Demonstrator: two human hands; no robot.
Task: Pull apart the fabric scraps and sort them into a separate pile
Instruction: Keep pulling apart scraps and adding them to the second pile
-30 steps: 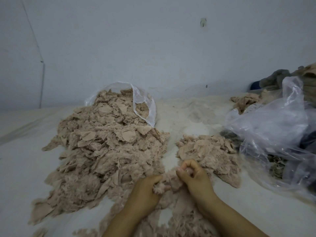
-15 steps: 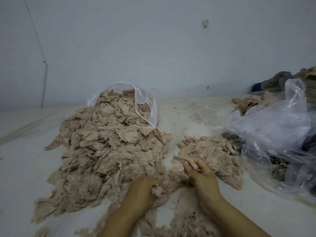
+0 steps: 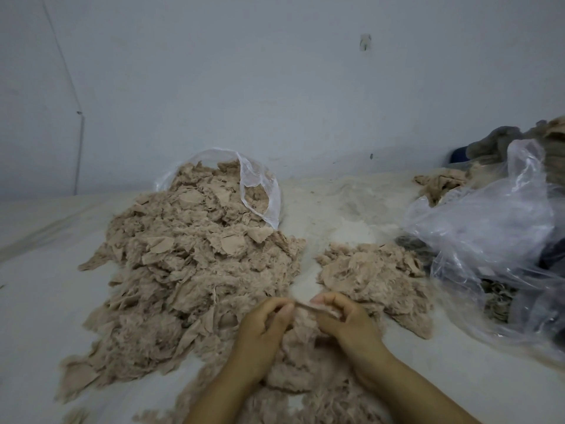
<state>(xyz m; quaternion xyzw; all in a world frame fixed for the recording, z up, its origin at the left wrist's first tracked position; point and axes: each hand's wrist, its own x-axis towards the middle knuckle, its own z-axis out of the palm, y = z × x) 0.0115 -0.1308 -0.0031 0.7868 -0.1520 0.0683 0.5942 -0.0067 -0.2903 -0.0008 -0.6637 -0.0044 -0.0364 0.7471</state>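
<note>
A big heap of beige fabric scraps (image 3: pixel 183 270) spills from a clear plastic bag (image 3: pixel 260 191) at the back left. A smaller separate pile of scraps (image 3: pixel 376 276) lies to the right of it. Near the front centre, my left hand (image 3: pixel 263 325) and my right hand (image 3: pixel 345 322) each pinch one end of a thin beige scrap (image 3: pixel 302 306) stretched between them. More clumped scraps (image 3: pixel 299 362) lie under and between my wrists.
A crumpled clear plastic bag (image 3: pixel 489 246) with dark contents sits at the right. Behind it lie grey and beige cloths (image 3: pixel 495 142) and loose beige scraps (image 3: pixel 437 185). The white sheet (image 3: pixel 336 209) ends at a pale wall (image 3: pixel 275 87).
My right hand has come back from the small pile toward the centre. Both hands now meet and hold one scrap between them.
</note>
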